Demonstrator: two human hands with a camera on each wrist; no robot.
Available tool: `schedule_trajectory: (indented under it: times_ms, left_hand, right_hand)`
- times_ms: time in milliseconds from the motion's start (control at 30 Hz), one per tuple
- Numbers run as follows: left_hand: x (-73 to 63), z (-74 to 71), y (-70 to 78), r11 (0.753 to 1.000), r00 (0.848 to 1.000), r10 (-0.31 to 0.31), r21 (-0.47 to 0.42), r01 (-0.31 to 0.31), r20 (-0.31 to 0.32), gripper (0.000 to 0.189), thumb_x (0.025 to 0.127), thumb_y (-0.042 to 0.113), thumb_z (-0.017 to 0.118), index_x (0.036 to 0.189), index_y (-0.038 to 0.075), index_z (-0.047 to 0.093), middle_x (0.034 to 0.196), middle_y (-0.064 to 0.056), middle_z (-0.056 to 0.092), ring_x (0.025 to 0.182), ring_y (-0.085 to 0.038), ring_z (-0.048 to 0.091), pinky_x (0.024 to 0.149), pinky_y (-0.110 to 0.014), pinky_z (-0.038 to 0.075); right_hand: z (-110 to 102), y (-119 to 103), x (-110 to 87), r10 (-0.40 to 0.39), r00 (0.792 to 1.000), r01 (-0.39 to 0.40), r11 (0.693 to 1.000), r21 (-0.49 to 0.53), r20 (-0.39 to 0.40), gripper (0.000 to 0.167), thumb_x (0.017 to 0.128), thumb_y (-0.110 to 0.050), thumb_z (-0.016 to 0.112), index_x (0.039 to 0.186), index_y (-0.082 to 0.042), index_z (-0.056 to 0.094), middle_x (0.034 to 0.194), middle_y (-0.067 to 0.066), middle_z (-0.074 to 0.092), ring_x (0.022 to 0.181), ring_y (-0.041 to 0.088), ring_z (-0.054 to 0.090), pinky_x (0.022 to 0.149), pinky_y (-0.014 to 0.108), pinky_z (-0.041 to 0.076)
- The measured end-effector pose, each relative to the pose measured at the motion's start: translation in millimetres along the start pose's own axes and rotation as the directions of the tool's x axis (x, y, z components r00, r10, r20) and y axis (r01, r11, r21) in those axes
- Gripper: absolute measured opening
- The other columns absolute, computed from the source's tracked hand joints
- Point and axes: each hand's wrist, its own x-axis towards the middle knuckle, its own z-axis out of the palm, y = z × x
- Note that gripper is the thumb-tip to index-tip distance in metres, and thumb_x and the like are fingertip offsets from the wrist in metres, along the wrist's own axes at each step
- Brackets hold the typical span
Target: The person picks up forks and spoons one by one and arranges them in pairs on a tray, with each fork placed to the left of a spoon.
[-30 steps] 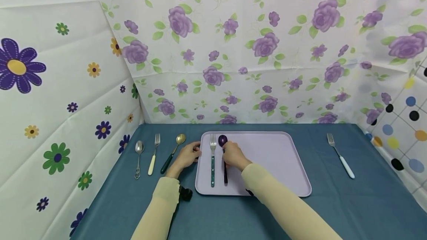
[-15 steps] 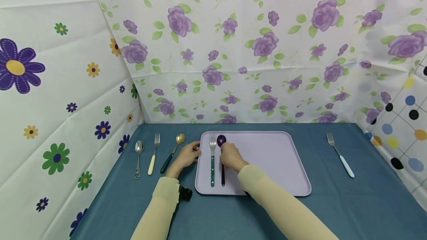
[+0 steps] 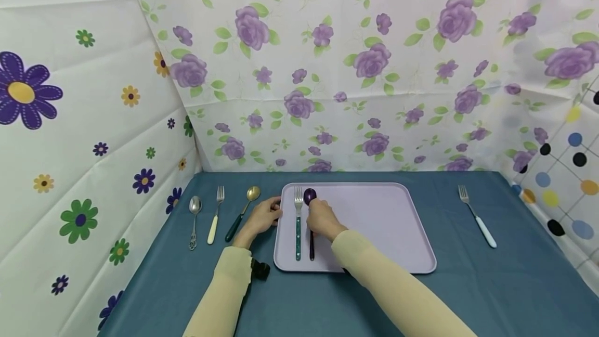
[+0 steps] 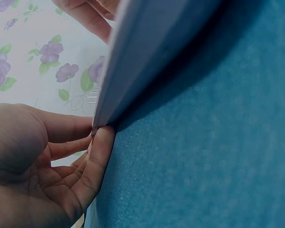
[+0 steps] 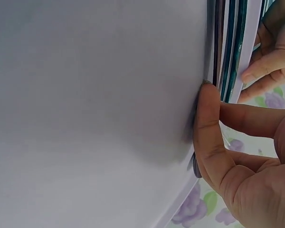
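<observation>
A lilac tray (image 3: 374, 222) lies on the table. My right hand (image 3: 324, 218) pinches the neck of a dark purple spoon (image 3: 310, 196) on the tray's left part; the black handle points toward me. Just left of the spoon, and roughly parallel, lies a fork (image 3: 298, 233) with a green handle. In the right wrist view, thumb and finger of my right hand (image 5: 242, 161) meet at the spoon, whose bowl (image 5: 197, 167) is mostly hidden. My left hand (image 3: 263, 216) grips the tray's left rim; the left wrist view has its fingertips on the tray's edge (image 4: 104, 90).
Left of the tray lie a silver spoon (image 3: 194, 220), a cream-handled fork (image 3: 216, 217) and a gold spoon (image 3: 253, 194) with a green handle. Right of it is a white-handled fork (image 3: 477, 217). Floral sheets (image 3: 327, 66) stand around the blue tablecloth (image 3: 468, 285).
My right hand has shifted slightly left with the purple spoon, bringing it closer to the green-handled fork and straighter beside it. The left hand has stayed on the tray rim.
</observation>
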Motion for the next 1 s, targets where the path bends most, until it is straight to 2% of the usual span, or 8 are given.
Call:
schedule_trajectory:
  times_ms: [400,733,800,867,1000]
  left_hand:
    - [0.5,-0.2,-1.7,1.0,1.0,0.005,0.003,-0.005,-0.005,0.047,0.104,0.004,0.058,0.149,-0.005,0.05,0.104,-0.013,0.06,0.09,-0.021,0.065,0.077,-0.036,0.062]
    - [0.6,-0.3,-3.1,1.0,1.0,0.012,0.004,-0.011,-0.006,0.047,0.103,0.004,0.058,0.149,-0.005,0.051,0.103,-0.012,0.06,0.09,-0.021,0.064,0.077,-0.036,0.062]
    - [0.2,-0.5,-2.8,1.0,1.0,0.015,0.004,-0.015,-0.006,0.047,0.103,0.004,0.058,0.149,-0.005,0.051,0.103,-0.012,0.06,0.089,-0.021,0.064,0.077,-0.036,0.062]
    - [-0.1,-0.8,-2.4,1.0,1.0,0.019,0.003,-0.019,-0.004,0.047,0.103,0.003,0.058,0.149,-0.006,0.051,0.103,-0.012,0.061,0.089,-0.021,0.065,0.076,-0.036,0.062]
    - [-0.3,-1.3,-2.2,1.0,1.0,0.024,-0.001,-0.024,-0.003,0.047,0.103,0.003,0.058,0.148,-0.007,0.051,0.103,-0.013,0.061,0.088,-0.021,0.065,0.076,-0.036,0.062]
  right_hand:
    - [-0.5,-3.0,-0.3,0.011,1.0,-0.011,1.0,-0.021,-0.003,0.009,0.089,0.014,0.06,0.09,0.009,0.066,0.07,0.016,0.064,0.044,0.018,0.063,0.044,0.027,0.054]
    - [-6.6,-2.9,-3.8,0.004,1.0,-0.003,1.0,-0.013,0.027,0.008,0.09,0.011,0.061,0.09,0.006,0.067,0.066,0.011,0.062,0.051,0.02,0.065,0.051,0.028,0.056]
    - [-9.9,-1.8,-4.1,-0.015,1.0,0.016,1.0,-0.02,0.023,0.007,0.091,0.008,0.063,0.089,0.005,0.068,0.069,0.012,0.064,0.054,0.02,0.064,0.052,0.029,0.055]
    - [-13.7,0.4,-3.8,-0.036,0.999,0.037,0.999,-0.035,0.014,0.008,0.093,0.006,0.063,0.094,0.006,0.07,0.078,0.015,0.067,0.058,0.02,0.062,0.053,0.029,0.054]
    - [-24.1,7.0,-1.8,-0.054,0.998,0.055,0.998,-0.042,0.014,0.029,0.096,-0.001,0.062,0.123,0.009,0.068,0.106,0.023,0.071,0.059,0.018,0.063,0.053,0.029,0.055]
